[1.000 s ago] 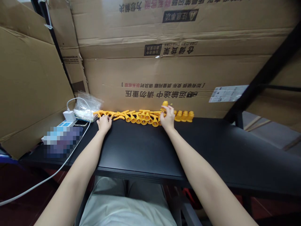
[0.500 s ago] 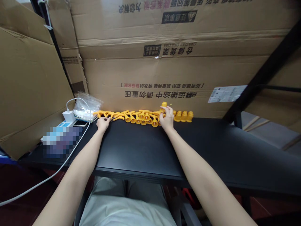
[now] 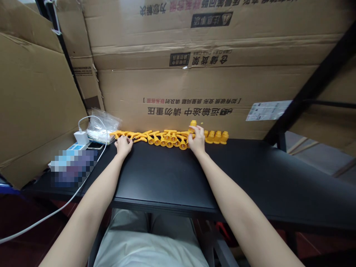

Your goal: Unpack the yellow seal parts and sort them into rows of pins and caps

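My left hand [image 3: 124,146] rests at the left end of a row of yellow plastic parts, fingers curled beside the yellow branched pieces [image 3: 119,133]. What lies between its fingertips is hidden. A thin dark chain [image 3: 112,140] shows just left of it. My right hand [image 3: 197,141] has its fingers closed around the lower part of a yellow cup-shaped piece [image 3: 193,123], which rises above the row. Between my hands lie several yellow pieces with flared open ends [image 3: 169,144] facing me. Right of my right hand stand several yellow cup-shaped pieces [image 3: 217,137] side by side.
Cardboard [image 3: 167,85] walls the back of the black table [image 3: 167,178]. At left are a clear plastic bag [image 3: 102,124], a phone [image 3: 95,146], a white charger [image 3: 81,137] in a power strip, a white cable [image 3: 96,165] and a blurred-out item [image 3: 73,168].
My left hand has turned slightly and moved a little to the right, its fingers curling more. My right hand and the yellow cup-shaped piece have barely shifted left.
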The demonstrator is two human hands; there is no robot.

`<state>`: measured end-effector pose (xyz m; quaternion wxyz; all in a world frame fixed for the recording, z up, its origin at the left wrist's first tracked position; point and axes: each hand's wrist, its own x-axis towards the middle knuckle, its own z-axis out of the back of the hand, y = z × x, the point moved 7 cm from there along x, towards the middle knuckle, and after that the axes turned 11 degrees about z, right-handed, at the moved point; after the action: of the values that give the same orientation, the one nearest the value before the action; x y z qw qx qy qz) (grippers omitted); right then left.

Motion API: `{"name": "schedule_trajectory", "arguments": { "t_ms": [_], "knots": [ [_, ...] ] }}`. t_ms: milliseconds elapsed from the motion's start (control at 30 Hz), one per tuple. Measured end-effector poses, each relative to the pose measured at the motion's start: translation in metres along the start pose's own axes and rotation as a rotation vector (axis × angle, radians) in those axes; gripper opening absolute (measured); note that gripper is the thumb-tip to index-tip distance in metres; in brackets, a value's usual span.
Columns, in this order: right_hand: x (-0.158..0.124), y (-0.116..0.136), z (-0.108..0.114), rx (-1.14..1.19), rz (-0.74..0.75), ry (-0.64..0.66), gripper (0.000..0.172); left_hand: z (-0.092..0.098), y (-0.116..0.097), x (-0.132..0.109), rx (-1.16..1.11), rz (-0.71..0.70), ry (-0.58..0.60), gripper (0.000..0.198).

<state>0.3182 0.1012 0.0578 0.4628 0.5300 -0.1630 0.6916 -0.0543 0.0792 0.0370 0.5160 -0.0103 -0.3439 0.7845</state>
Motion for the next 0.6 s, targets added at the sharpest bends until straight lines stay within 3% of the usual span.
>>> {"name": "schedule_trajectory", "arguments": {
  "t_ms": [333,600],
  "knots": [
    [0.001,0.001,-0.001,0.035,0.013,-0.001,0.038,0.031,-0.016,-0.011,-0.301,-0.044,-0.136,0.011],
    [0.001,0.001,-0.004,0.025,0.021,0.012,0.038,0.008,-0.027,-0.012,-0.244,-0.229,0.026,0.003]
  ]
}}
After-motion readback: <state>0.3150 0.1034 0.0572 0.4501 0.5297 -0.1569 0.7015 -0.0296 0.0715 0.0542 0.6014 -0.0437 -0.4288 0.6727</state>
